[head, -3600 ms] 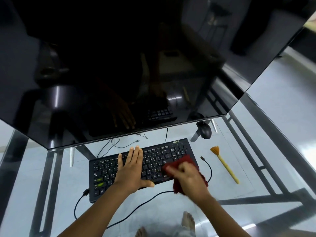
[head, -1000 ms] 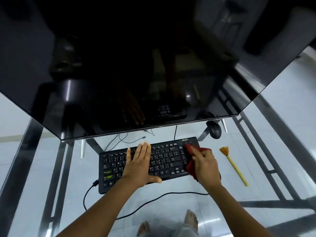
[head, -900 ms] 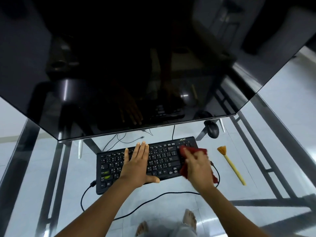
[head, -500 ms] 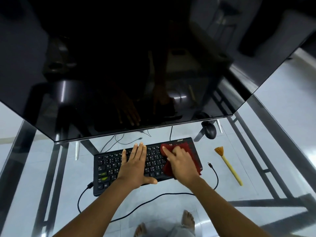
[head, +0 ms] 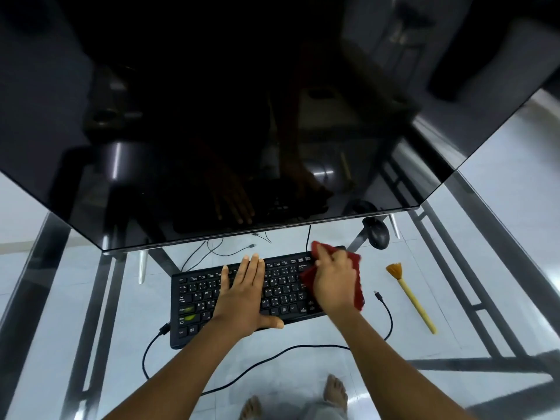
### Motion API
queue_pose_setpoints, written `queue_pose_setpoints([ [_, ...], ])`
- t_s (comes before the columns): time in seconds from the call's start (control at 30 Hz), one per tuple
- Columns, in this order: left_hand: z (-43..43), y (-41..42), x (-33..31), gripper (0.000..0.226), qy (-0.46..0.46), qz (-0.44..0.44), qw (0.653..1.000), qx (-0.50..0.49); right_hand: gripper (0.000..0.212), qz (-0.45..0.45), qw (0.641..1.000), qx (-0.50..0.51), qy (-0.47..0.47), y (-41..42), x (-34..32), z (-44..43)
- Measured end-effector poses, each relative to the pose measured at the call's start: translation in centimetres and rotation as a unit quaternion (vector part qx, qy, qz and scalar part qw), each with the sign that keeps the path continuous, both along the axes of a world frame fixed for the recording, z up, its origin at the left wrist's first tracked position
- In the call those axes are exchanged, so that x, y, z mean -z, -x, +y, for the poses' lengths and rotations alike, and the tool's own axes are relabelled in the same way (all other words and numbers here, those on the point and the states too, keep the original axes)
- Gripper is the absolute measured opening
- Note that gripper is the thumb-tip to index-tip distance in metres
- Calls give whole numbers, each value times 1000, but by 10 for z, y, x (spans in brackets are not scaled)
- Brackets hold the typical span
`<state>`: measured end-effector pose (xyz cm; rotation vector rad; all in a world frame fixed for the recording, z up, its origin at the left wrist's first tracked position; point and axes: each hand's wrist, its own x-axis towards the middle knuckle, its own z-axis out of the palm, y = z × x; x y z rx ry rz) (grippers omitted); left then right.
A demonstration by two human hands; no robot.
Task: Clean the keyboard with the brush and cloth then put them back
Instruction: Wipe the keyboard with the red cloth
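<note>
Your keyboard (head: 194,298) sits on the glass worktop (head: 136,298) just under the monitor's (head: 272,116) bottom edge. Your left grip (head: 242,298) lies flat on its middle keys, fingers straight and together, thumb out along the near edge, holding nothing. Moving right, your right grip (head: 335,283) is bunched round the red cloth (head: 359,292), pressing it onto the keyboard's right end, and the brush (head: 413,301) lies further right on the worktop, apart from the keyboard, bristles pointing away from you.
</note>
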<state>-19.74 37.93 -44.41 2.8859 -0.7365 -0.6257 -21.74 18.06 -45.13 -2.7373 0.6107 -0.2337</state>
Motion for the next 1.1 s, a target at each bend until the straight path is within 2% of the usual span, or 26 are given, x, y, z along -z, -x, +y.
queue_pose_setpoints([
  [0.03,0,0,0,135,2,1,1000,-1,41,-6,997,-82,5,5,0,13],
  [0.1,1,0,0,135,5,-1,1000,1,42,-3,968,-250,35,18,2,19],
  [0.13,1,0,0,134,7,-4,1000,3,38,6,964,-265,11,19,0,10],
  [0.23,2,1,1,133,5,-16,1000,9,32,-48,994,-40,-86,19,0,-3],
  [0.27,3,2,2,133,6,-22,1000,9,35,-47,997,-33,-42,21,3,4],
  [0.33,5,2,3,132,13,-29,999,7,49,-18,987,-159,14,29,7,24],
  [0.4,6,1,4,131,17,-29,999,8,57,3,946,-322,39,41,8,25],
  [0.43,6,1,4,131,18,-29,999,9,59,14,936,-349,49,42,7,15],
  [0.47,6,1,4,132,18,-27,999,10,58,19,944,-326,47,42,6,2],
  [0.53,6,1,4,133,18,-27,999,12,49,-11,985,-174,5,40,4,-17],
  [0.57,6,1,5,133,17,-28,999,12,45,-17,993,-115,-19,43,3,-18],
  [0.6,6,1,5,133,17,-29,999,12,45,-28,994,-105,-9,45,6,-14],
  [0.63,7,1,6,134,19,-28,999,10,48,-31,990,-134,6,50,10,-5],
  [0.7,6,2,6,134,23,-23,999,7,59,4,962,-271,20,67,12,0],
  [0.77,6,2,5,134,24,-19,999,8,58,48,950,-308,26,70,4,-15],
  [0.8,6,2,5,134,23,-19,1000,9,46,58,960,-275,1,67,1,-24],
  [0.83,6,2,5,134,22,-19,1000,9,34,24,976,-213,-45,64,-1,-30],
  [0.9,6,0,5,134,22,-21,1000,7,34,-27,995,-37,-90,54,0,-31],
  [0.93,7,-1,5,134,20,-22,1000,6,34,-25,998,3,-65,50,1,-22],
  [0.97,7,-1,5,134,20,-21,1000,7,38,-14,999,-14,-34,49,5,-12],
  [1.03,5,0,5,135,22,-17,1000,7,47,-6,983,-179,28,56,12,0],
  [1.07,4,1,4,135,22,-16,1000,8,46,31,968,-246,36,57,5,0],
  [1.1,3,1,3,135,21,-17,1000,8,38,46,964,-261,14,51,-2,-5],
])
